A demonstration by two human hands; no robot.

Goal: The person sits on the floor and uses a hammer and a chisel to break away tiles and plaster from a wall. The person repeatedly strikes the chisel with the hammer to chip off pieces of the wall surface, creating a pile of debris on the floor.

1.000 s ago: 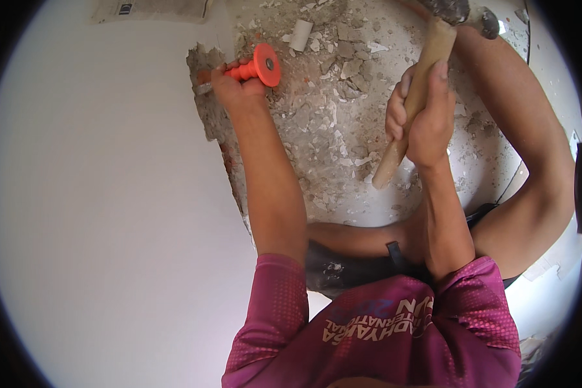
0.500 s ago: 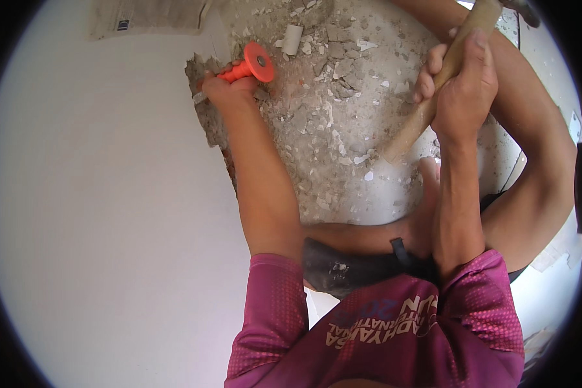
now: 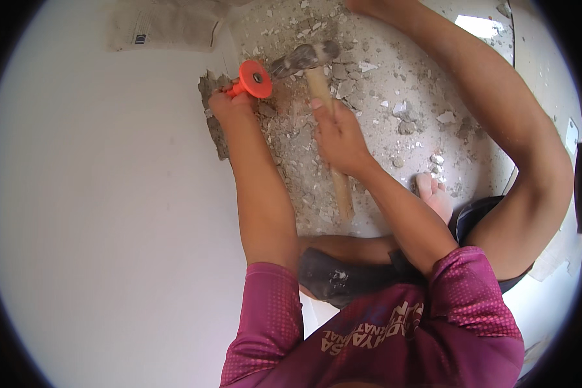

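Note:
My left hand point(image 3: 231, 105) is wrapped round the orange grip of a chisel point(image 3: 255, 79) with a round hand guard. The chisel's tip is hidden behind my hand, at the broken patch point(image 3: 216, 132) low on the white wall. My right hand point(image 3: 340, 137) grips the wooden handle of a hammer point(image 3: 307, 57). The hammer's metal head is right beside the chisel's struck end; whether they touch I cannot tell.
Chunks of broken plaster point(image 3: 349, 77) and dust cover the floor between my legs. The white wall point(image 3: 123, 194) fills the left side. A dusty, greyish sack point(image 3: 165, 26) lies at the far left. My bare foot point(image 3: 435, 196) rests on the floor to the right.
My right hand has swung the hammer from the upper right down and left to the chisel. My left hand keeps its hold on the chisel. A small white cylinder on the floor no longer shows.

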